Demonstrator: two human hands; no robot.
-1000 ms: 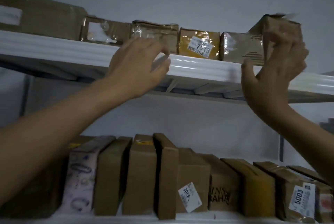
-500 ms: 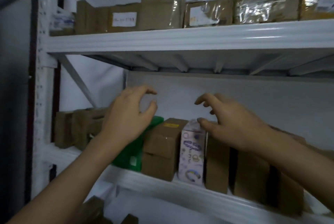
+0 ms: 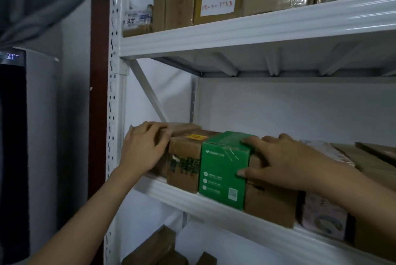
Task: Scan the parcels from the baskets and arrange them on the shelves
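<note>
On middle shelf (image 3: 214,208), left hand (image 3: 143,149) grips brown box (image 3: 184,128), right hand (image 3: 285,157) clasps green box (image 3: 220,168)

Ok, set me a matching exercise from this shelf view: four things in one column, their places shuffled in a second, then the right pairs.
1. green box
2. left hand
3. white-labelled box
4. patterned parcel

A. on the upper shelf
B. held by the right hand
C. holds the leftmost brown box
D. on the middle shelf, furthest right of the four

Pairs: 1-B, 2-C, 3-A, 4-D
</note>
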